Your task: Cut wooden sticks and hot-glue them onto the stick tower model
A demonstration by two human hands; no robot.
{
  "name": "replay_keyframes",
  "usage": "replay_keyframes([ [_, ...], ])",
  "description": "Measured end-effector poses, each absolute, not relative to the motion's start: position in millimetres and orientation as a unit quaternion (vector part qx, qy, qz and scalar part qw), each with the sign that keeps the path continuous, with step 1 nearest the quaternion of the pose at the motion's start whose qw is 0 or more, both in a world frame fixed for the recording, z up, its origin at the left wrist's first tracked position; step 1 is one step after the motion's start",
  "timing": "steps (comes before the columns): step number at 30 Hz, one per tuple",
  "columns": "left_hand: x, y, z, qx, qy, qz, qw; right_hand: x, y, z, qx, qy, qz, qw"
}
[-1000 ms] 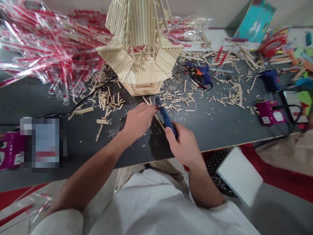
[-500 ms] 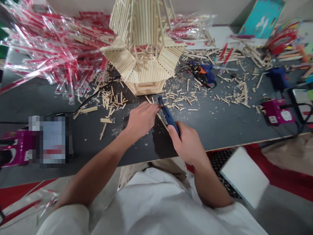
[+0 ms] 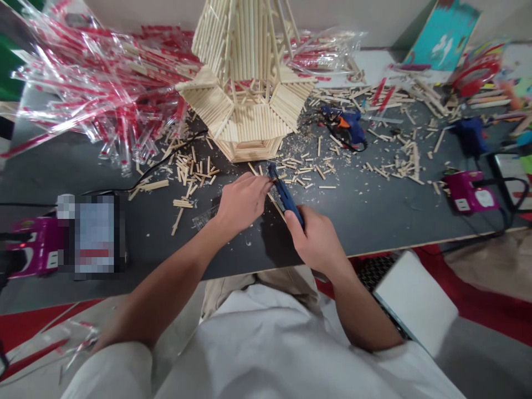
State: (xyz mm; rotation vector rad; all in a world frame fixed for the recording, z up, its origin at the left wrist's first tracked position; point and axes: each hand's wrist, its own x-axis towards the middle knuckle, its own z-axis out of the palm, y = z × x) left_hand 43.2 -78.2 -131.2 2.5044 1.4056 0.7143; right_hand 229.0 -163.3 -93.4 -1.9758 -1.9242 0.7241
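Observation:
My right hand (image 3: 316,235) is wrapped round a blue utility knife (image 3: 286,197), which points up and to the left over the dark tabletop. Its tip end is close to the fingertips of my left hand (image 3: 241,202). Those fingers are pinched together on a thin wooden stick (image 3: 277,206) that slants beneath the knife; the pinch itself is partly hidden. Just beyond both hands stands a model built of pale wooden sticks (image 3: 255,123), with a flared base and a tall upper part. A clear ruler (image 3: 204,218) lies beside my left wrist.
Short cut stick pieces (image 3: 193,169) are scattered around the model. Red-and-clear plastic wrappers (image 3: 103,100) heap up at the left. A blue glue gun (image 3: 351,126) lies right of the model. Purple power blocks (image 3: 471,191) sit at both sides, with cables. A phone-like device (image 3: 96,235) is at left.
The view has shifted very slightly. Both hands, the knife and the stick stay in nearly the same place.

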Motion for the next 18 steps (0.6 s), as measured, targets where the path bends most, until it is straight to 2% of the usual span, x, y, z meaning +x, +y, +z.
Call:
replay_keyframes([
  [18,44.4,-79.2,-126.7,0.844,0.466,0.248,0.092,227.5,-161.3,-98.5,-0.688,-0.686,0.214,0.097],
])
